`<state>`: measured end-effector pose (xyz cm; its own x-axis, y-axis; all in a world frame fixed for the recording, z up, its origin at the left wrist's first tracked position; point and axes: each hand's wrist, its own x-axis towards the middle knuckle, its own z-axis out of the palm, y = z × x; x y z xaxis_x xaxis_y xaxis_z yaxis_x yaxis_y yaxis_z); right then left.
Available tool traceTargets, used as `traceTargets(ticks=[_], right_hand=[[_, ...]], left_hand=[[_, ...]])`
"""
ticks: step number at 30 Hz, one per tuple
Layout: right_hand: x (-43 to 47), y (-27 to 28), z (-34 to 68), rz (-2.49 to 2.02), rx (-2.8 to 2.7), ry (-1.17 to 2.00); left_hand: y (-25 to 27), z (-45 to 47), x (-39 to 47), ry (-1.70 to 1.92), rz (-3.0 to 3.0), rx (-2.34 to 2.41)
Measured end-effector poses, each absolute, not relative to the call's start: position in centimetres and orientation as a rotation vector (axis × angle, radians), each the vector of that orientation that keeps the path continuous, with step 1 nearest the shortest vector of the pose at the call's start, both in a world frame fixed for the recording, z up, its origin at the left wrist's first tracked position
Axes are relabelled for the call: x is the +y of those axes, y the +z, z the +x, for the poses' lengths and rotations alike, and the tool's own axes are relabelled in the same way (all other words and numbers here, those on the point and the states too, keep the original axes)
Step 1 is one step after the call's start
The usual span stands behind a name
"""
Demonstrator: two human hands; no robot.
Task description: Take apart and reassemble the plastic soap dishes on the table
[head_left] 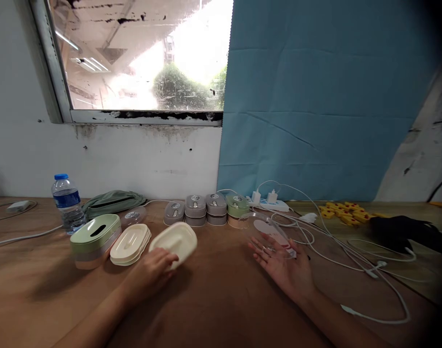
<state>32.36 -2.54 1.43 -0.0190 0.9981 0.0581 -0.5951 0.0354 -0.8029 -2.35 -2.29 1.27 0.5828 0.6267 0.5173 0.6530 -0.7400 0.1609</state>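
Note:
My left hand grips the near edge of a cream oval lid-like plastic piece, tilted above the table. To its left, several similar cream pieces lie stacked. Beside that stack stands a green, grey and peach oval box with a slot in its top. My right hand is palm up, its fingers spread along a clear plastic lid that bears a pale label. The lid appears raised and resting between thumb and fingers, though its transparent edge is hard to follow.
Along the back stand several small oval boxes, grey ones and a green one. A clear lid, water bottle and green cloth pouch are at left. A power strip, white cables and yellow pieces lie right.

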Motion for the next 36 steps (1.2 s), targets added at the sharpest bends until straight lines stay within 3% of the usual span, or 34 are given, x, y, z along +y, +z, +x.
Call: traceTargets(ticks=[4, 10, 16, 20, 25, 36], right_hand=[[-2.5, 1.2, 32.3, -0.699, -0.780, 1.445], [-2.6, 1.0, 32.0, -0.717, -0.780, 1.448], [-2.7, 1.0, 32.0, -0.714, -0.778, 1.467], [-2.7, 1.1, 32.1, -0.720, -0.758, 1.483], [-2.6, 0.8, 32.2, -0.736, -0.824, 1.471], [-2.5, 0.8, 32.3, -0.738, -0.779, 1.480]], left_hand=[[1.1, -0.1, -3.8, -0.705, -3.156, -0.979], [1.2, 0.5, -4.5, -0.699, -3.348, -1.174], [2.6, -2.7, -2.4, -1.075, -2.733, -1.462], [2.3, -6.3, 0.1, -0.864, -2.286, -1.837], [1.6, -8.5, 1.3, -0.640, -2.257, -2.111], [1.4, -8.4, 1.4, -0.817, -2.226, -2.087]])
